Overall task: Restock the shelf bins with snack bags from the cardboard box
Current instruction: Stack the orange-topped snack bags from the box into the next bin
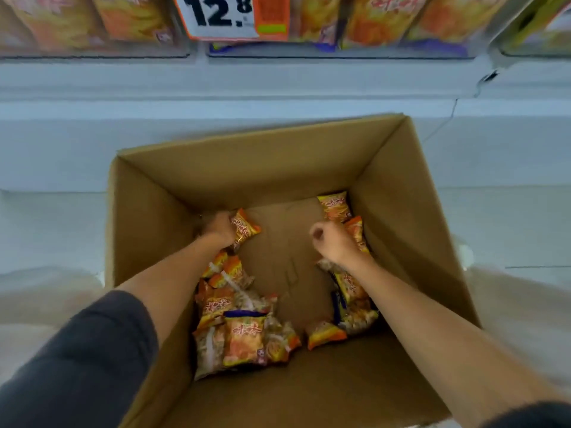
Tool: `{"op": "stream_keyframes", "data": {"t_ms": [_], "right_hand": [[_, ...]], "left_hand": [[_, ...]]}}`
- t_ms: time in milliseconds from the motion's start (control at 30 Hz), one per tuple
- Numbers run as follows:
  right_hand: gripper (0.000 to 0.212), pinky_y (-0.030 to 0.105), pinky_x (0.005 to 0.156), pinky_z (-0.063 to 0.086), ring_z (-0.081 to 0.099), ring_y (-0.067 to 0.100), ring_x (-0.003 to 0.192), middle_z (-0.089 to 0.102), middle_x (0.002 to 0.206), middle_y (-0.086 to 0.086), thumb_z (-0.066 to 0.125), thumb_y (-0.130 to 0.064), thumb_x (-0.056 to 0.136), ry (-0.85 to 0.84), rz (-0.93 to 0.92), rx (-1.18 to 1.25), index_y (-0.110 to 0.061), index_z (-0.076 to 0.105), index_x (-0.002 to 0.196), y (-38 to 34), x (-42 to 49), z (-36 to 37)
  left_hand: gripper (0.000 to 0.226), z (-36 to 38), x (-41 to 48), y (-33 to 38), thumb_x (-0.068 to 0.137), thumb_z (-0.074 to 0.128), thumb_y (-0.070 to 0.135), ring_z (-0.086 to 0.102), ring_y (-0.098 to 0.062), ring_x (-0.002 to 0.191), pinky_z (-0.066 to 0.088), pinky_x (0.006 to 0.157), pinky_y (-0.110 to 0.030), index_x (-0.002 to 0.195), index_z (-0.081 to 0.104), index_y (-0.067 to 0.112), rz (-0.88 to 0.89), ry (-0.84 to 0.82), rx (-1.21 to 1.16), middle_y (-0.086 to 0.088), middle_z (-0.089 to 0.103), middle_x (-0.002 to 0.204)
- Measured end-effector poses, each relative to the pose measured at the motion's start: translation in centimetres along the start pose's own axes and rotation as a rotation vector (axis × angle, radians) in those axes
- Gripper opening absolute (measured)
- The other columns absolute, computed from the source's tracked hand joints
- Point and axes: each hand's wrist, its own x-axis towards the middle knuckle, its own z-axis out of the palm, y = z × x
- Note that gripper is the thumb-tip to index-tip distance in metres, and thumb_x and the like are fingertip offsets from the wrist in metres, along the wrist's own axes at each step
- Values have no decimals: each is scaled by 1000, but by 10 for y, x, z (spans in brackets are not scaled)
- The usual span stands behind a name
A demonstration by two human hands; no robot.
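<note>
bags [244,335]: small crinkled foil pillow packs, orange and yellow with red lettering, some with a purple top band, some partly clear. they lie loose on the floor of the box [278,168], a heap along its left wall, a thinner row along its right wall, bare cardboard between.
box: plain brown corrugated cardboard, rectangular, deep, open at the top, standing in front of a white shelf [278,84].
left hand [219,228]: low at the far left of the box floor, fingers curled round one bag [247,228], which sticks out to the right of the fist.
right hand [335,245]: low by the right-hand row, fingers curled into a fist; an orange pack [355,231] shows just past the knuckles, and whether it is gripped cannot be told.
bins [92,47]: clear plastic fronts above the shelf, filled with upright packs in the same colours.
tag [216,17]: white card, orange border, black "12.8".
sleeve [77,350]: dark grey, soft, on the left arm.
</note>
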Motion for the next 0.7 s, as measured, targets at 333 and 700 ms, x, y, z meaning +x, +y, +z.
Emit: {"op": "stream_keyframes", "data": {"t_ms": [333, 700], "right_hand": [[38, 32, 102, 43, 50, 23, 122, 46, 138, 6, 62, -12, 90, 128, 45, -18, -12, 59, 128, 20, 17, 9], [69, 35, 120, 16, 9, 34, 148, 4, 159, 21, 55, -15, 94, 125, 208, -44, 1, 20, 150, 20, 61, -6]], "left_hand": [[28, 43, 26, -5, 89, 63, 19, 60, -33, 110, 52, 89, -36, 112, 61, 3, -72, -108, 223, -15, 65, 115], [60, 47, -1, 13, 75, 84, 21, 60, -25, 113, 48, 96, -36, 126, 56, 8, -54, -87, -351, -8, 64, 120]]}}
